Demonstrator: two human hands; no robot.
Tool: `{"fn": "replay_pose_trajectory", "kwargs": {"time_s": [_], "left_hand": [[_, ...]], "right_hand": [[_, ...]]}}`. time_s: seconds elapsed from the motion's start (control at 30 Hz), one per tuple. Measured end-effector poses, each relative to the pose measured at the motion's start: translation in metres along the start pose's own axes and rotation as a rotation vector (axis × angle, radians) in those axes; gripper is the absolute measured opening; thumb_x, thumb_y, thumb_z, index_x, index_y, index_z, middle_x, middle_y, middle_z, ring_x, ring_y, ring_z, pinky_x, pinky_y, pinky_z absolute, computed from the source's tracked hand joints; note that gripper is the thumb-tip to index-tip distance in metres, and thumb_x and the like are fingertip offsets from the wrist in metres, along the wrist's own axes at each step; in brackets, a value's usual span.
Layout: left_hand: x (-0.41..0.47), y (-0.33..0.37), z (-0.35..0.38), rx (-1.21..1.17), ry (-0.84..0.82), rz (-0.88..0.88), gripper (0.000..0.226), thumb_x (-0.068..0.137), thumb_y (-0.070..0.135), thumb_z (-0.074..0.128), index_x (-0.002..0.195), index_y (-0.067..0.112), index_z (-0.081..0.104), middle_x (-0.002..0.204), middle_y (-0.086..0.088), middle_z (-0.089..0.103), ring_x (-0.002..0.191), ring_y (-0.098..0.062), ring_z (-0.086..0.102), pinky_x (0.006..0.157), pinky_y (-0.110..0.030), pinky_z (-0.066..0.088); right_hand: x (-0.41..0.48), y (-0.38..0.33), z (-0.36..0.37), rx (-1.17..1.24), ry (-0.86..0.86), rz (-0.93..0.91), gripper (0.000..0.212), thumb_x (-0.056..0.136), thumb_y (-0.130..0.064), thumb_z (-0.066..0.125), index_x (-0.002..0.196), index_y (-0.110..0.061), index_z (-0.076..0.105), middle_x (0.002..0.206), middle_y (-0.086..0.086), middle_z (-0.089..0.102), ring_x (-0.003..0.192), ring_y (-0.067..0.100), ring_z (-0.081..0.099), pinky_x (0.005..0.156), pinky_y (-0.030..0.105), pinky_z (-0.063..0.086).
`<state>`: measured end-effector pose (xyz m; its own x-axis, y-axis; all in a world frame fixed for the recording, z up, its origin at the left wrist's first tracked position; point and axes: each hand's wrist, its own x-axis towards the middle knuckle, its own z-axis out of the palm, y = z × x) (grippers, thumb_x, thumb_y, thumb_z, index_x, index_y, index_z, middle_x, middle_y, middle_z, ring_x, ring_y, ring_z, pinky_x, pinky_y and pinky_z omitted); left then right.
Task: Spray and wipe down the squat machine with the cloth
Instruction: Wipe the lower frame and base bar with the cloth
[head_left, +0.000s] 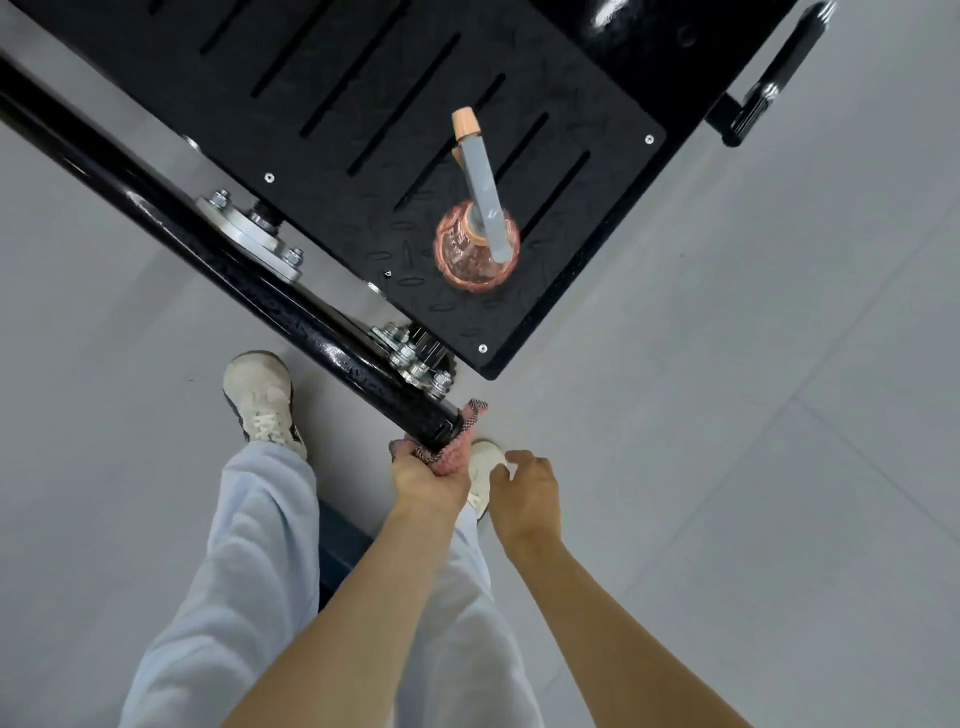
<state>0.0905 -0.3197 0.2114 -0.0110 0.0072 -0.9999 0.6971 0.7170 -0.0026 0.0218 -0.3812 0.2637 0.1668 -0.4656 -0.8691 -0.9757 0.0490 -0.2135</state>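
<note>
The squat machine's black footplate (363, 130) fills the upper part of the head view, with a thick black frame tube (218, 270) running diagonally below it. My left hand (428, 480) grips a pink checked cloth (460, 441) wrapped round the tube's near end. My right hand (527, 493) hangs just to the right of it, fingers loosely curled, holding nothing. A pink spray bottle (475, 249) with a grey and peach trigger head stands upright on the footplate's near corner.
Bolted steel brackets (254, 234) join the tube to the plate. A black handle bar (779, 78) sticks out at the top right. My white shoes (262, 400) stand on the grey tiled floor (753, 415) beside the tube.
</note>
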Motion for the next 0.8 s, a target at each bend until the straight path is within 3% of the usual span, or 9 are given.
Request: {"fn": "replay_pose_trajectory", "kwargs": {"time_s": [0.07,0.2,0.27,0.33,0.4,0.47,0.6,0.7,0.8], "left_hand": [[-0.013,0.000,0.005,0.049,0.041,0.012,0.048,0.104,0.028,0.025,0.084,0.003,0.059,0.055,-0.019,0.066,0.045,-0.029,0.066,0.047,-0.033,0.056],[-0.028,0.004,0.007,0.037,0.055,0.001,0.049,0.095,0.029,0.030,0.088,-0.006,0.064,0.073,-0.026,0.069,0.080,-0.033,0.070,0.094,-0.034,0.051],[-0.030,0.006,0.012,0.067,0.075,-0.009,0.049,0.094,0.030,0.031,0.091,-0.005,0.065,0.076,-0.025,0.070,0.088,-0.033,0.066,0.102,-0.035,0.046],[-0.032,0.009,0.020,0.092,0.110,0.001,0.044,0.094,0.028,0.030,0.091,0.001,0.065,0.072,-0.020,0.069,0.076,-0.032,0.066,0.097,-0.035,0.050],[-0.039,0.015,0.031,0.137,0.103,-0.043,0.029,0.089,0.019,0.035,0.081,0.004,0.059,0.073,-0.016,0.059,0.064,-0.026,0.056,0.067,-0.031,0.057],[-0.041,0.022,0.042,0.169,0.117,-0.115,0.016,0.084,0.009,0.035,0.077,0.008,0.049,0.076,-0.011,0.042,0.065,-0.019,0.038,0.036,-0.021,0.040],[-0.034,0.077,0.077,0.299,0.164,-0.090,0.022,0.099,0.026,0.029,0.090,0.014,0.046,0.072,-0.020,0.039,0.067,-0.022,0.042,0.052,-0.019,0.037],[-0.032,0.143,0.112,0.438,0.216,-0.073,0.030,0.100,0.027,0.033,0.108,0.005,0.051,0.093,-0.017,0.049,0.084,-0.031,0.055,0.066,-0.058,0.053],[-0.037,0.195,0.147,0.437,0.174,0.090,0.039,0.104,0.023,0.024,0.078,0.007,0.048,0.067,-0.005,0.045,0.058,-0.018,0.042,0.067,-0.038,0.053]], "right_hand": [[-0.002,-0.006,-0.012,-0.003,-0.012,-0.004,0.038,0.099,-0.015,0.038,0.135,-0.008,0.046,0.138,0.011,0.041,0.118,0.026,0.050,0.093,0.033,0.042],[-0.011,-0.023,-0.034,0.014,-0.027,0.012,0.038,0.097,-0.014,0.039,0.133,-0.008,0.049,0.135,0.013,0.045,0.115,0.029,0.054,0.095,0.036,0.045],[-0.017,-0.034,-0.041,0.027,-0.040,-0.004,0.038,0.096,-0.013,0.040,0.132,-0.008,0.050,0.135,0.013,0.047,0.113,0.030,0.055,0.096,0.037,0.046],[-0.021,-0.042,-0.046,0.029,-0.051,-0.024,0.039,0.095,-0.013,0.041,0.132,-0.009,0.050,0.134,0.013,0.048,0.113,0.031,0.056,0.097,0.039,0.046],[-0.025,-0.049,-0.049,0.016,-0.052,-0.028,0.039,0.095,-0.013,0.041,0.133,-0.009,0.050,0.135,0.013,0.047,0.115,0.030,0.054,0.098,0.038,0.045],[-0.027,-0.051,-0.048,0.013,-0.046,-0.018,0.039,0.095,-0.013,0.041,0.133,-0.009,0.050,0.135,0.013,0.047,0.116,0.030,0.054,0.099,0.039,0.045],[-0.038,-0.054,-0.038,0.001,-0.066,0.000,0.039,0.096,-0.014,0.040,0.133,-0.009,0.050,0.136,0.014,0.047,0.119,0.028,0.051,0.101,0.038,0.043],[-0.045,-0.058,-0.030,-0.014,-0.074,0.001,0.037,0.096,-0.013,0.040,0.131,-0.009,0.051,0.136,0.014,0.047,0.121,0.028,0.049,0.099,0.035,0.043],[-0.043,-0.062,-0.021,-0.019,-0.065,0.017,0.036,0.095,-0.012,0.040,0.130,-0.009,0.051,0.135,0.014,0.046,0.121,0.027,0.049,0.098,0.035,0.043]]}}
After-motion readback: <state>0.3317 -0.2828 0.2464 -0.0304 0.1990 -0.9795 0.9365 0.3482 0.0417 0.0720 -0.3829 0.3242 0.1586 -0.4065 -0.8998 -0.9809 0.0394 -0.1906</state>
